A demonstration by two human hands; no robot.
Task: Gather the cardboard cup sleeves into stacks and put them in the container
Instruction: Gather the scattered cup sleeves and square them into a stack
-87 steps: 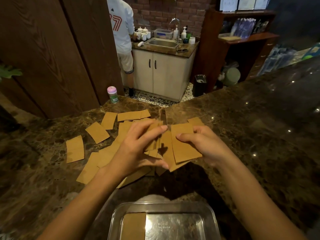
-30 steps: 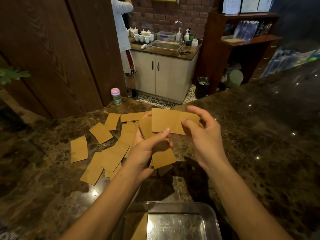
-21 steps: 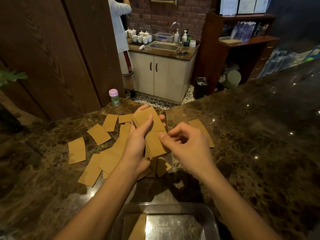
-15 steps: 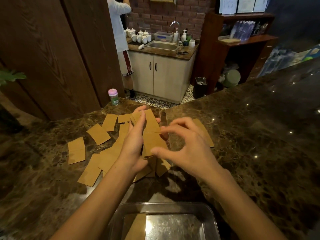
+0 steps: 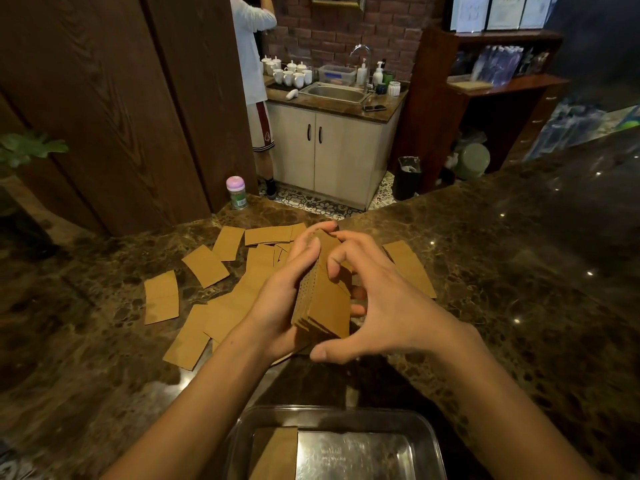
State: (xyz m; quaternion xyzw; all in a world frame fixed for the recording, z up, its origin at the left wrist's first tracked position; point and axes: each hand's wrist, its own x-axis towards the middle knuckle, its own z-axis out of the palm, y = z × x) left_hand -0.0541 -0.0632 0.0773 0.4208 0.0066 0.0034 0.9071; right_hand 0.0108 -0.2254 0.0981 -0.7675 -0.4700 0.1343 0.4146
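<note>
the left hand (image 5: 277,306) gripped a stack of sleeves (image 5: 323,303); the right hand (image 5: 384,303) curled half-open against its right side.

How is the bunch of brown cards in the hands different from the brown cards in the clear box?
The stack of sleeves is held up above the counter by the left hand, with the right hand around it. The sleeves in the container lie flat. The held stack tilts on edge, showing many layers; the container ones show only a top face. Both are brown cardboard.
</note>
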